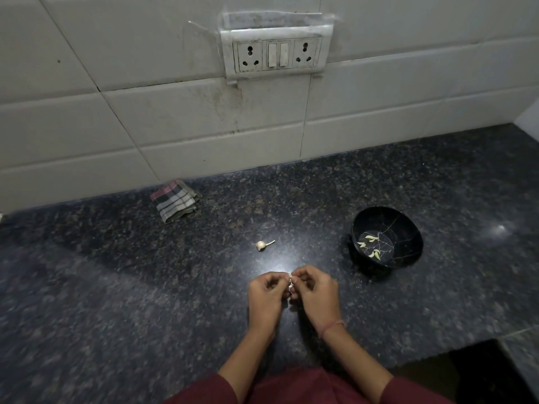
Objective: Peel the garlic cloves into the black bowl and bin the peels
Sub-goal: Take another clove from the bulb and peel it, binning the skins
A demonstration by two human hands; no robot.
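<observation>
The dark granite countertop [145, 287] is bearing everything. Left of the black bowl [414, 225], nearer the person, the left hand [267, 298] and right hand [316, 295] are meeting, their curled fingers pinching one garlic clove [290, 277] between them. The bowl is holding peeled cloves [370, 239]. Far to its left a checked cloth [175, 199] is lying, and a small garlic bulb [261, 245] is sitting between cloth and bowl.

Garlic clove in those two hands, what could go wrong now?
The garlic clove is pinched over the countertop, not over the black bowl, so it might slip from the left hand and right hand and land there. Peel bits could also scatter on the dark speckled stone, where they would be hard to spot.
</observation>
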